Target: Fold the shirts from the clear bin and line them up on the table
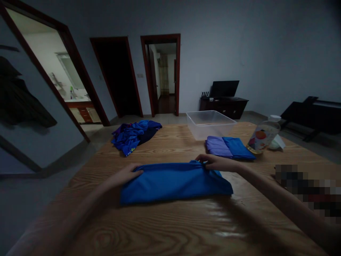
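A blue cloth (170, 183), folded into a long band, lies in front of me on the wooden table (112, 231). At its upper left corner, my left hand (131, 173) is closed on the edge, with the thumb over the fabric. My right hand (217, 163) pinches the far edge near the right end, where the fabric bunches up a little. The cloth's right end slopes down to a corner on the tabletop. Just beyond my right hand lie folded cloths, one purple (218, 147) and one blue (239, 148), side by side.
A crumpled blue garment (133, 134) lies at the table's far left. At the far edge stands a clear plastic bin (207, 126). A large bottle (262, 137) with a white cap is at the right, with a small white item (277, 143) beside it. A pixelated patch covers the right edge.
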Motion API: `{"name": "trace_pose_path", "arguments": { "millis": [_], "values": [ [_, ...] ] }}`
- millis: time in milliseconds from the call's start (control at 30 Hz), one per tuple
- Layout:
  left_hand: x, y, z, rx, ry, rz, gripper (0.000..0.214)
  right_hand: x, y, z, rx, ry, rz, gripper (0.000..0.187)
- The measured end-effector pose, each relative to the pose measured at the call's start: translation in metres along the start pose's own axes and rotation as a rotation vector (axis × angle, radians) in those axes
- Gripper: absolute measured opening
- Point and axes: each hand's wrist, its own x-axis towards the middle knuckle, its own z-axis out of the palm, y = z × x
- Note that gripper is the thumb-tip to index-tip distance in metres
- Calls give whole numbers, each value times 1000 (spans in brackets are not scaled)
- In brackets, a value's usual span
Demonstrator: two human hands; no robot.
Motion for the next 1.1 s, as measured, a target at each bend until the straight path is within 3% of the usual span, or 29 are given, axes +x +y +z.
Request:
{"name": "trace_pose_path", "arguments": {
  "millis": [133, 267, 467, 567, 633, 700, 800, 967, 1100],
  "values": [
    [6, -10, 4, 108, -23, -24, 38, 19, 11, -13, -47, -73, 65, 61],
    [0, -21, 6, 239, 48, -40, 41, 8, 26, -20, -234, -77, 210, 63],
    [-9, -48, 19, 275, 151, -97, 42, -24, 42, -15, -553, 112, 258, 35],
    [-9, -57, 24, 235, 161, -140, 46, -24, 37, -6, -700, 217, 317, 17],
    [-7, -60, 25, 215, 182, -163, 47, -20, 35, 0, -756, 342, 321, 18],
    [-6, -61, 26, 197, 199, -168, 48, -17, 39, 6, -747, 418, 308, 31],
    [-6, -62, 26, 196, 205, -183, 48, -21, 59, 10, -626, 395, 231, 46],
    [-11, -59, 30, 219, 250, -185, 39, -36, 94, 11, -583, 505, 258, 31],
    [-12, -59, 34, 303, 314, -144, 37, -40, 95, 20, -616, 589, 310, 26]
  ]
}}
